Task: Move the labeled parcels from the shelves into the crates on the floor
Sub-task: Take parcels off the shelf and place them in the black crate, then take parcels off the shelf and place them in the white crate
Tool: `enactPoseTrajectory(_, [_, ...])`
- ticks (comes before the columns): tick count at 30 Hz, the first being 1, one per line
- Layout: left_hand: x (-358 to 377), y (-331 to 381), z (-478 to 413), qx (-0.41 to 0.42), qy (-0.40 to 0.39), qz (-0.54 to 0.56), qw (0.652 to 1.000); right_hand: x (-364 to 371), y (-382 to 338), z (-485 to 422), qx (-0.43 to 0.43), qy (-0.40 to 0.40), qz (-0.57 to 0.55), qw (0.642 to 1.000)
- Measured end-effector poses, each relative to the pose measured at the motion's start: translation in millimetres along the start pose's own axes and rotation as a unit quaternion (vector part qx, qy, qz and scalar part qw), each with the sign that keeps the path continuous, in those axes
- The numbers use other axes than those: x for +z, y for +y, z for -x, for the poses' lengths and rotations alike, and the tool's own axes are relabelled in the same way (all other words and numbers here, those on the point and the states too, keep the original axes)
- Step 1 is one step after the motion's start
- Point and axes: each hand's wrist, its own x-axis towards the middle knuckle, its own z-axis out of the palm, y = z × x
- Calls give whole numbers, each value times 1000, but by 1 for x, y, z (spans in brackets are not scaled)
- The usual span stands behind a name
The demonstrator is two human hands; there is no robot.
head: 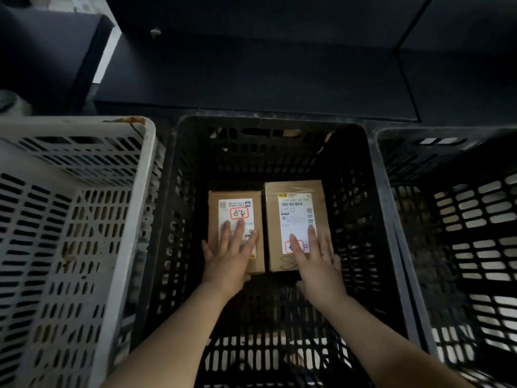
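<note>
Two brown cardboard parcels with white shipping labels lie flat, side by side and just about touching, on the floor of the black slotted plastic crate [251, 158], toward its far wall. A person reaches into that crate with both bare arms. The left hand [229, 259] lies flat with straight, spread fingers on the near end of the smaller left parcel [214, 219], partly covering its label. The right hand [319, 264], wearing a thin ring [325, 254], rests the same way, fingers straight, on the near end of the larger right parcel [296, 208]. Neither hand curls round its box. Each label carries a red-outlined stamp. A pale grey slotted plastic crate [84, 152] stands directly to the left of the black crate, and a second dark slotted crate [447, 163] directly to its right. Beyond the black crate's far rim runs a dark shelf [251, 79].
</note>
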Motion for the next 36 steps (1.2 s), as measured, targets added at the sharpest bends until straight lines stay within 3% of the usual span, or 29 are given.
enactPoseTrajectory(5, [-16,-7,-21,-21,92,-18,995,-15,-6,-23,-59,69,20,996])
enactPoseTrajectory(10, [-42,-5,-14,-2,69,44,997,-28,-23,-13,-29,74,55,995])
enactPoseTrajectory(16, [-65,12,65,21,78,-11,997,-52,-30,53,-85,84,131,984])
enactPoseTrajectory(21, [-123,15,154,14,174,-42,984,-111,-60,110,-174,195,133,956])
enactPoseTrajectory(28, [-196,0,351,-107,331,-88,933,-198,-159,240,-360,331,115,865])
enactPoseTrajectory(32, [-209,-14,504,-190,401,-87,892,-221,-240,347,-483,391,95,778])
enactPoseTrajectory(36, [-205,-24,668,-285,480,-134,819,-223,-332,465,-591,421,87,683])
